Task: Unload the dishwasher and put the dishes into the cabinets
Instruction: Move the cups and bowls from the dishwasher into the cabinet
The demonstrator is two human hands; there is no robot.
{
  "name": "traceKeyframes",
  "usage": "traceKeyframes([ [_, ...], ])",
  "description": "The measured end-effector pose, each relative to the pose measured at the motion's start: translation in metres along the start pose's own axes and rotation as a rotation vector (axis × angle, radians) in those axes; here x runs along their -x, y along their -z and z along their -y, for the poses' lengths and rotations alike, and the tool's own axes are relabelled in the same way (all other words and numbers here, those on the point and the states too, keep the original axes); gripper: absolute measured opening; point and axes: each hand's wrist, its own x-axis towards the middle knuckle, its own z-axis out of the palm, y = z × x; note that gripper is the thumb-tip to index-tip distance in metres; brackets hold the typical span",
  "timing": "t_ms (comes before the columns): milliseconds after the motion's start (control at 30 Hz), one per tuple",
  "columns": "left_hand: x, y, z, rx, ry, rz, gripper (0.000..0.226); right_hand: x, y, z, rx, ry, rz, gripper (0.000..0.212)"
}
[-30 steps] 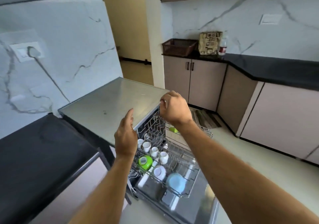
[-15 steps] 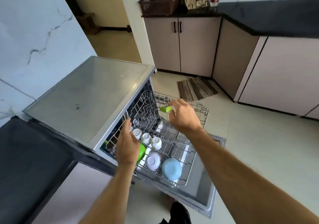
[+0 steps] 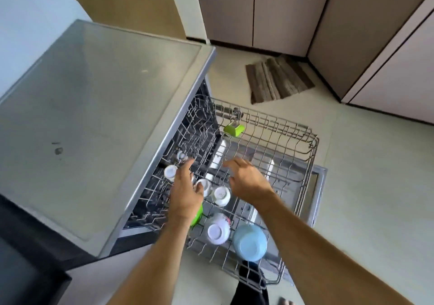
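Rack (image 3: 291, 131) pulled out, cups upturned. Left hand (image 3: 185, 194) nearer: fingers loose, touching a white cup (image 3: 203, 186) at its 2 o'clock, grasp not closed. Right hand (image 3: 246, 180) released, above the rack. Earlier it pinched the green clip (image 3: 232, 129); now it has dropped towards the cups.

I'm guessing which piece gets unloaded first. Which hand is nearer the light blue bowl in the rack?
Right. The right hand hovers above and beyond the light blue bowl, holding nothing. The left hand is farther off to the bowl's left, over the small white cups.
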Motion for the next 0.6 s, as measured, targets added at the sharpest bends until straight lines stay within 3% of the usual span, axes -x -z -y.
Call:
traceKeyframes([
  [333, -0.026, -0.074, 0.075, -0.336, -0.002, 0.085, 0.068, -0.016, -0.112, -0.039, 0.091, -0.117, 0.275, 0.086],
  [600, -0.034, -0.100, 0.092, -0.493, 0.021, 0.163, 0.082, -0.022, -0.145, -0.047, 0.229, -0.040, 0.246, 0.082],
])
